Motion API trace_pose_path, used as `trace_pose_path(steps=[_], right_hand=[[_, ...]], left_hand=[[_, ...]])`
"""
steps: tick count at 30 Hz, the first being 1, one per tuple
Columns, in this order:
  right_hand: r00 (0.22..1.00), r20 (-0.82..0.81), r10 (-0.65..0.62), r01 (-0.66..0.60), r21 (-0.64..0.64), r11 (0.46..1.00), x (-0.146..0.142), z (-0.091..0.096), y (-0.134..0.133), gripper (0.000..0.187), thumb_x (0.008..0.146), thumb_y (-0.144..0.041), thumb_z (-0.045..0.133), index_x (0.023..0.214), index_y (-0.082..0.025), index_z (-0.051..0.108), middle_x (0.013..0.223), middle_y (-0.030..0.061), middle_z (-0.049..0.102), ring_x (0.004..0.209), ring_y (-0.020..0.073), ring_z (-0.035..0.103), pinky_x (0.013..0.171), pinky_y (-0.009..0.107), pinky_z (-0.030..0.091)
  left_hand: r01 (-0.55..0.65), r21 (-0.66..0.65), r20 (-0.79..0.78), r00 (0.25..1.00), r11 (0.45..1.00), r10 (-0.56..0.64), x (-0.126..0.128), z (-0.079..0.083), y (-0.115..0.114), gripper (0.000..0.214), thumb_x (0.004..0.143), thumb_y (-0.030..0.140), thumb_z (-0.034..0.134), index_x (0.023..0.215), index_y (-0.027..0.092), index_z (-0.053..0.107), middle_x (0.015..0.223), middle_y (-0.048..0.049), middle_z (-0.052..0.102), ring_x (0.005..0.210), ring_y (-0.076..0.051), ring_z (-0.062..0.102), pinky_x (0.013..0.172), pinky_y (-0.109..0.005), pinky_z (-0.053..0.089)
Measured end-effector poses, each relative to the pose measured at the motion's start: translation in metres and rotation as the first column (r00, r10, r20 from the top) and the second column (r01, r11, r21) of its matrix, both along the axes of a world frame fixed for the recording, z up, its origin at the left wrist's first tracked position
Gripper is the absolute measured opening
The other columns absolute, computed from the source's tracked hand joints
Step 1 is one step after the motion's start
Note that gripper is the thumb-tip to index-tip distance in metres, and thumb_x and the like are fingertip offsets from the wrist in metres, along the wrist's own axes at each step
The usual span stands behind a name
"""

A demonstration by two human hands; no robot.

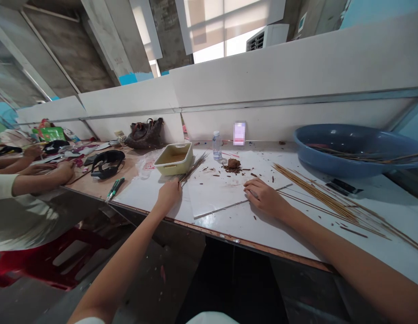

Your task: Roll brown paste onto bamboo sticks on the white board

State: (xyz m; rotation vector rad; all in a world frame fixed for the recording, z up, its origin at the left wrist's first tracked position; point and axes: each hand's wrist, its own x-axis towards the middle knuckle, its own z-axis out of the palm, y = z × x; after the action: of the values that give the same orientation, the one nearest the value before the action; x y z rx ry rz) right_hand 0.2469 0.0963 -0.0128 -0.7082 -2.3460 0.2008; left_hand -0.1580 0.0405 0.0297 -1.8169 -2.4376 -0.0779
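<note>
My left hand (168, 194) rests on the white table, its fingers closed on the near ends of a small bundle of thin sticks (193, 167) that fans out beside a cream tray (174, 158). My right hand (263, 194) lies on a white board (215, 191), its fingers curled and pressed down at the board's right edge; whether it holds anything is hidden. A lump of brown paste (233, 164) with crumbs around it sits on the board beyond my hands. Many long bamboo sticks (327, 200) lie to the right of my right hand.
A large blue basin (351, 150) with sticks in it stands at the right. A small water bottle (217, 145) stands by the white wall. At the left lie a black headset (107, 163), green-handled pliers (115, 187) and a dark handbag (144, 133). Another person's arms (36, 173) work there.
</note>
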Motion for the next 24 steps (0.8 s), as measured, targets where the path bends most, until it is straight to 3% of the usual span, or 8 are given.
trace_pose_path(steps=[8, 20, 24], right_hand=[[1.000, 0.023, 0.015, -0.014, -0.021, 1.000, 0.001, -0.003, 0.002, 0.028, 0.110, -0.024, 0.049, 0.107, -0.022, 0.077, 0.116, 0.0161, 0.078, 0.121, 0.0357, 0.070, 0.113, 0.064, 0.057], [1.000, 0.021, -0.002, 0.002, -0.020, 1.000, 0.001, -0.003, 0.001, 0.029, 0.111, -0.025, 0.049, 0.107, -0.023, 0.077, 0.116, 0.0152, 0.079, 0.121, 0.0347, 0.070, 0.110, 0.060, 0.059], [0.999, 0.036, -0.001, 0.002, -0.020, 1.000, 0.000, 0.000, -0.001, 0.026, 0.111, -0.023, 0.050, 0.106, -0.023, 0.076, 0.117, 0.0150, 0.079, 0.119, 0.0336, 0.070, 0.108, 0.058, 0.061]], left_hand=[[0.008, -0.024, -0.028, 1.000, 1.000, -0.009, 0.003, 0.000, 0.001, 0.030, 0.109, 0.034, 0.048, 0.119, 0.019, 0.072, 0.111, -0.0174, 0.082, 0.107, -0.035, 0.079, 0.084, -0.038, 0.057], [0.027, -0.010, -0.048, 0.998, 1.000, -0.028, -0.007, -0.003, 0.005, 0.032, 0.112, 0.033, 0.043, 0.113, 0.021, 0.072, 0.107, -0.0152, 0.082, 0.104, -0.033, 0.078, 0.084, -0.037, 0.056], [0.027, 0.055, -0.109, 0.994, 0.998, -0.021, -0.012, -0.002, 0.007, 0.030, 0.110, 0.029, 0.046, 0.120, 0.016, 0.070, 0.120, -0.0196, 0.077, 0.110, -0.034, 0.076, 0.089, -0.039, 0.057]])
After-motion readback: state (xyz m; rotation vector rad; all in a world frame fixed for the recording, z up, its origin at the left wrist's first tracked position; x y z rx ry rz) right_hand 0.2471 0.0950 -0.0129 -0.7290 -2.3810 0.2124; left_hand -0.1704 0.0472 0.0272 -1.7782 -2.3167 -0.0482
